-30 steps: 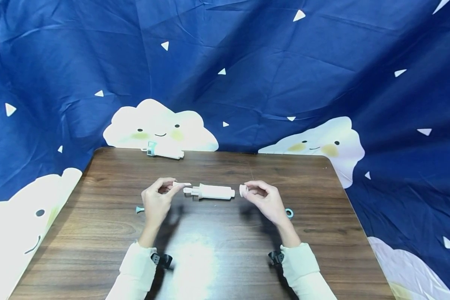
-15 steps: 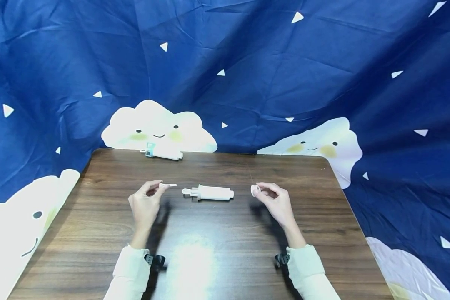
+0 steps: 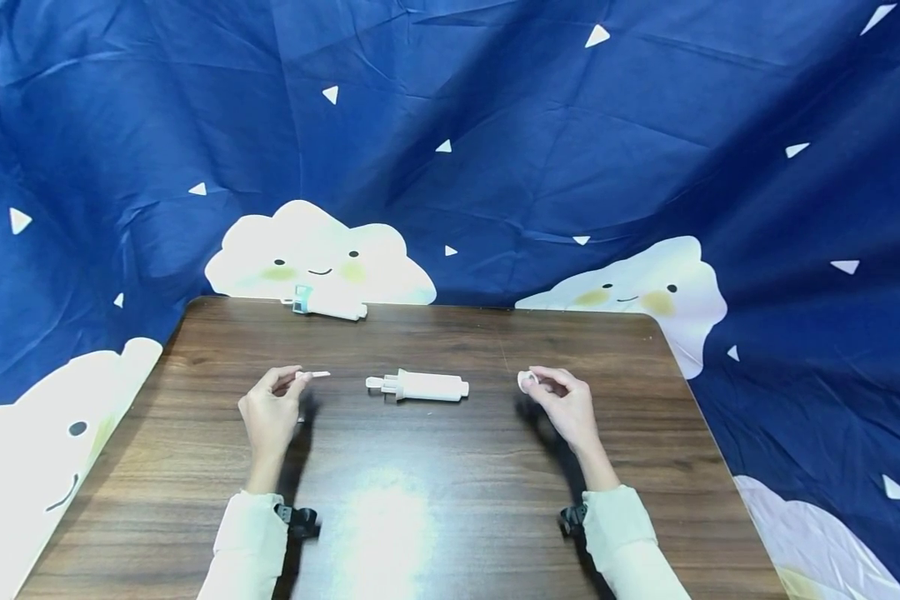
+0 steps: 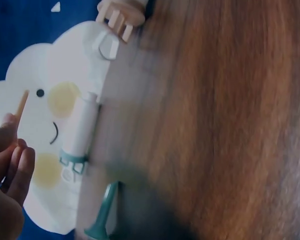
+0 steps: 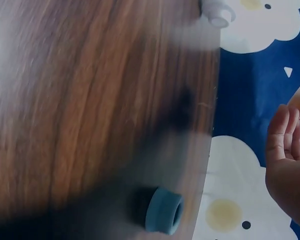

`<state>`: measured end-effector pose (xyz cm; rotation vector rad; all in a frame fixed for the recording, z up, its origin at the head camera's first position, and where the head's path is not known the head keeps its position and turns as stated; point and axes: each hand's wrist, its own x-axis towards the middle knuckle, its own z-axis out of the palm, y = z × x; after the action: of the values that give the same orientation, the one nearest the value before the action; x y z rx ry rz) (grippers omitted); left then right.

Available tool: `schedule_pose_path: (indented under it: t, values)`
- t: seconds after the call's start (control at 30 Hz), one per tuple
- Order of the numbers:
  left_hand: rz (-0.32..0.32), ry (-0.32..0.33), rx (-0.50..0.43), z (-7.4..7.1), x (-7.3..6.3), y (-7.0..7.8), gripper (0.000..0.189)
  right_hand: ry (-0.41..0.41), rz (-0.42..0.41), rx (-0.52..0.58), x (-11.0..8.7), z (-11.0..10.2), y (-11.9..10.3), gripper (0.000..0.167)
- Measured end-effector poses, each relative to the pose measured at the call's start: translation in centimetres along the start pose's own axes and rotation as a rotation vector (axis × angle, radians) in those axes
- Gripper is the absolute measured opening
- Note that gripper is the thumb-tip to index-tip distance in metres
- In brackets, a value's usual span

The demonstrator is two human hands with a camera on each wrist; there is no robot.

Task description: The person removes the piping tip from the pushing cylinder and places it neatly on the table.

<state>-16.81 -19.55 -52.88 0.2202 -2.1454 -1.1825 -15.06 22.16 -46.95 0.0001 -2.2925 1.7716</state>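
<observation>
Between the hands, a white cylinder with prongs at its left end (image 3: 429, 386) lies on the table. To its left, my left hand (image 3: 270, 412) pinches a thin pale stick-like piece (image 3: 319, 374), also seen in the left wrist view. Over on the right, a small white ring-shaped piece (image 3: 527, 381) is held by the fingertips of my right hand (image 3: 570, 412). A teal flared peg (image 4: 106, 210) lies near the left hand, mostly hidden in the head view. The right wrist view shows a teal ring (image 5: 162, 212) on the table; the right hand hides it in the head view.
Near the table's back left edge lies a second white tube with a teal collar (image 3: 333, 308). Behind the wooden table (image 3: 450, 337) hangs a blue cloth (image 3: 495, 100) with clouds and small white shapes.
My hands have moved apart, the left one leftward and the right one rightward, each carrying its small piece. The white cylinder stays put. The two teal pieces are now covered in the head view.
</observation>
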Motion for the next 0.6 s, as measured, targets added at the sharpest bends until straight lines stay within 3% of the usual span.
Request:
schedule_pose_path:
  t: [0.13,0.33,0.6]
  values:
    - [-0.024,-0.024,0.038,-0.1,0.2,-1.0,0.016,0.023,-0.009,-0.025,0.5,-0.4,1.7,0.027]
    - [-0.040,-0.066,0.074,0.0,0.3,-1.8,0.017,0.058,0.053,-0.094,1.5,-1.3,5.4,0.029]
    - [-0.037,-0.105,0.093,0.4,0.6,-2.8,0.015,0.046,0.097,-0.283,1.8,-2.0,6.4,0.034]
